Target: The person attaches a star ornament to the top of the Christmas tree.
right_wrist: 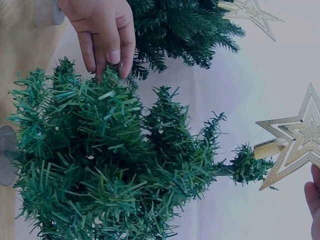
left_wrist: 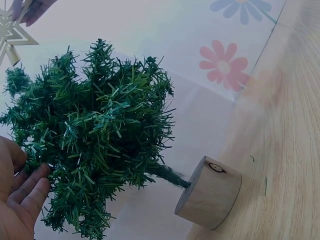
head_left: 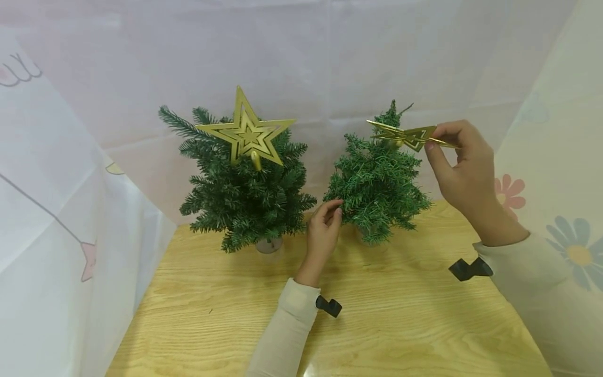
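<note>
My right hand [head_left: 466, 167] pinches one arm of a gold star tree topper [head_left: 416, 137] between thumb and fingers. The star is seen nearly edge-on in the head view. In the right wrist view its short gold socket [right_wrist: 270, 149] overlaps the tip of the smaller Christmas tree [right_wrist: 165, 145]. My left hand [head_left: 324, 228] is at that tree's left side, with thumb and fingers round the end of a branch [right_wrist: 112, 85]. The tree stands upright on a round wooden base [left_wrist: 210, 192].
A second, fuller Christmas tree [head_left: 254, 199] stands on the left, with a gold star [head_left: 249, 133] at its top. Both trees are on a wooden table [head_left: 377, 309]. Behind them hangs a pale cloth [head_left: 330, 63] with printed flowers at the right.
</note>
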### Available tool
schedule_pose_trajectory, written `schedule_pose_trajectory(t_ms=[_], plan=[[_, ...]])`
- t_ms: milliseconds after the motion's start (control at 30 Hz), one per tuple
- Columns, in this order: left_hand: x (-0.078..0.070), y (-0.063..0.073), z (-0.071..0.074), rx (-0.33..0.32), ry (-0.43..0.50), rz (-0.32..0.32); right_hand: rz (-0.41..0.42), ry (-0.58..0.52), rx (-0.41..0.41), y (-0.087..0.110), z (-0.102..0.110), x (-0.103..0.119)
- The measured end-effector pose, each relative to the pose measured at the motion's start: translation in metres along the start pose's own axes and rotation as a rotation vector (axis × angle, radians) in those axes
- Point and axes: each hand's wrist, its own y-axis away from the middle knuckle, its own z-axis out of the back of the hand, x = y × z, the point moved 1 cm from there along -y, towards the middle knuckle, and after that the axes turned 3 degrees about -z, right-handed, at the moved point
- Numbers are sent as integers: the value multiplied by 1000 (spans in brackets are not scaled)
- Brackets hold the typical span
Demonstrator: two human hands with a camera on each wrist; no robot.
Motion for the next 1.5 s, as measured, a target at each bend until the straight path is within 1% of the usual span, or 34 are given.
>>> schedule_pose_trajectory(t_ms=[67,233,367,533,667,833,1000,1100,1167,1200,1300,1400,1433,1467,1500], plan=[[1,0,0,-2,-4,-5,-2,-19,-11,-3,0,-4],[1,0,0,-5,-11,-5,8,-36,-16,-9,1,-25],[0,0,0,-1,-2,-5,34,-39,-11,-14,3,-31],[-1,0,0,3,4,-5,34,-64,-31,-22,3,-29],[-1,0,-1,0,0,0,22,-107,-45,-31,3,-28],[0,1,-1,-7,-5,3,15,-154,-40,-43,5,-25],[0,0,0,-2,0,6,-4,-156,-38,-55,6,-27],[0,0,0,3,11,4,-12,-136,-34,-60,6,-28],[0,0,0,4,17,5,0,-117,-23,-63,5,-28],[-1,0,0,5,21,6,-13,-124,-25,-64,5,-27],[-2,0,1,3,20,10,-16,-124,-13,-65,3,-21],[-1,0,1,0,9,9,-81,-162,-29,-65,1,-11],[-1,0,1,1,5,8,-81,-158,-26,-65,1,-8],[-1,0,1,2,2,8,-98,-164,-31,-65,1,-6],[0,0,1,1,-1,8,-81,-150,-25,-65,1,-6]])
